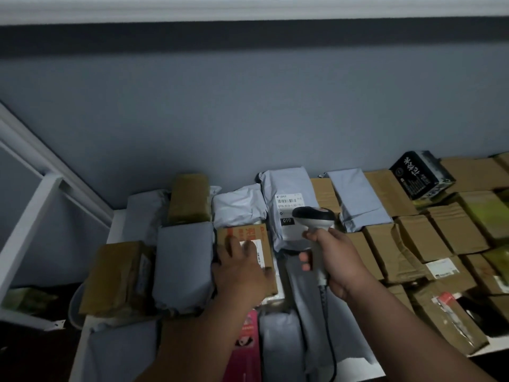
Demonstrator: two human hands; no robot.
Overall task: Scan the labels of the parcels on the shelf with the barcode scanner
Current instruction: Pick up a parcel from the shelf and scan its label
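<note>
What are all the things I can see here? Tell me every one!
barcode scanner: one, white with a dark top, held over the labelled grey bag
labelled grey bag: one, grey with a white label, middle of the shelf
orange-printed box: one, brown, under the left hand
grey mailer bags: several, grey, left and front of the shelf
cardboard boxes: many, brown, mostly on the right
black box: one, black with white writing, back right
pink packet: one, pink, front edge
shelf: one, white, under everything
wall: blue-grey, behind
left hand: resting on the orange-printed box
right hand: gripping the scanner handle
</note>
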